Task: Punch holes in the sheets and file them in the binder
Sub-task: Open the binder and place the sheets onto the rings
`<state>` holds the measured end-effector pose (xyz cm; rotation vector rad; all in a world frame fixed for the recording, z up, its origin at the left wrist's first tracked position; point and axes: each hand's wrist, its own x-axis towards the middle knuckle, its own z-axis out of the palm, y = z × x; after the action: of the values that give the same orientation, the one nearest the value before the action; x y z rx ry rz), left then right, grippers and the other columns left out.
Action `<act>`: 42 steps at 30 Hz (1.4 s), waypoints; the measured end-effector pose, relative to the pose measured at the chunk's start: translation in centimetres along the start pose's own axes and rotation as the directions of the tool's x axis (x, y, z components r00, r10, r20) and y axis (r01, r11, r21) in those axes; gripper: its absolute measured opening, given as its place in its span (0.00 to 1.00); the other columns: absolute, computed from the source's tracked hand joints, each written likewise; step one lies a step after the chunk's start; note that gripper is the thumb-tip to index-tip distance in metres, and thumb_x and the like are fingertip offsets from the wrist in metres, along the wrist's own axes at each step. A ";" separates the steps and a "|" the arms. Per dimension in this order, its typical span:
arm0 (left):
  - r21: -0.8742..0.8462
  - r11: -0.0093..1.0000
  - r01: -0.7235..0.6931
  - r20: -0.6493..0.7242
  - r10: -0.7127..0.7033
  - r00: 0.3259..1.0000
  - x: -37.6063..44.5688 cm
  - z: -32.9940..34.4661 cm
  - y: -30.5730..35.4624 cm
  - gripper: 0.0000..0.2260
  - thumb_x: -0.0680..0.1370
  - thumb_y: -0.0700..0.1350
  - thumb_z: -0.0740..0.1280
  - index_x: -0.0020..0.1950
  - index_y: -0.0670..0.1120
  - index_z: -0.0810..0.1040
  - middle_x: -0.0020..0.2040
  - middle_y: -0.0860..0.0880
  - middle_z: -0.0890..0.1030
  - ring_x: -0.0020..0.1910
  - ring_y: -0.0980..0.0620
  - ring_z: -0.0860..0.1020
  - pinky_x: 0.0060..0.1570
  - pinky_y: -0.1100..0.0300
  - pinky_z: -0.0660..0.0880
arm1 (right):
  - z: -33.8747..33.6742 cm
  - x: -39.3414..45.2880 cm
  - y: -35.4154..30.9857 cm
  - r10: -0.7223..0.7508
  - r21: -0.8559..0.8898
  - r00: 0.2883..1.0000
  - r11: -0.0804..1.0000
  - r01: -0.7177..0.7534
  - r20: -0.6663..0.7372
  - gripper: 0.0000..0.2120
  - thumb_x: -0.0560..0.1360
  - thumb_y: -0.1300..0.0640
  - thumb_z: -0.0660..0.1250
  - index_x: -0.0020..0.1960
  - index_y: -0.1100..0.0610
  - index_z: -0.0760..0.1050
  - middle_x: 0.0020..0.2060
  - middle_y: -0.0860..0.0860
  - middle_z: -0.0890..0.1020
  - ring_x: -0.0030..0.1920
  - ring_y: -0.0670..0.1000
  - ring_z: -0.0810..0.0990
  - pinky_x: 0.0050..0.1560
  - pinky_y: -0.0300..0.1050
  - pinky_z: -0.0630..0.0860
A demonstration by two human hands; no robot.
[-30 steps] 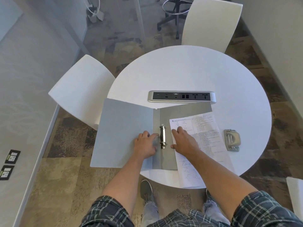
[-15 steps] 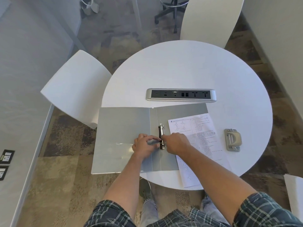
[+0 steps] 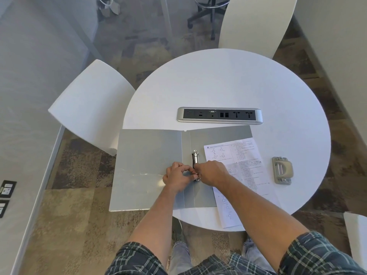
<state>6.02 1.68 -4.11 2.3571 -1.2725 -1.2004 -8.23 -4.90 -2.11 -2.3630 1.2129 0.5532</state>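
At binder (image 3: 151, 167) rings (image 3: 196, 162): L hand (image 3: 177, 178) & R hand (image 3: 211, 173) now both pinch ring; earlier flat.

You wear a short-sleeved dark plaid shirt, navy and grey-green crossed by thin pale lines; its left sleeve (image 3: 137, 259) fills the lower middle of the frame and its right sleeve (image 3: 321, 255) the lower right corner. Both forearms are bare down to your left hand (image 3: 177, 178) and right hand (image 3: 213, 172). Light grey trousers (image 3: 179, 259) show between the sleeves.

Round white table (image 3: 228, 80): open binder (image 3: 151, 155), sheets (image 3: 246, 155), hole punch (image 3: 282, 170), socket strip (image 3: 219, 115).
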 end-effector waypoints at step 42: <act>0.082 0.950 -0.302 -0.242 0.313 0.919 -3.6 3.5 0.8 0.02 0.73 0.45 0.67 0.44 0.49 0.75 0.42 0.52 0.77 0.42 0.49 0.77 0.45 0.52 0.75 | 1.1 -3.0 4.8 0.053 0.366 0.998 0.928 -0.067 0.046 0.37 0.79 0.63 0.66 0.82 0.40 0.59 0.57 0.54 0.83 0.60 0.57 0.80 0.57 0.49 0.77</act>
<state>1.91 4.64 -3.95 2.1454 -1.5171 -0.7579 -13.97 -4.81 -2.32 -1.9991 1.2533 0.3478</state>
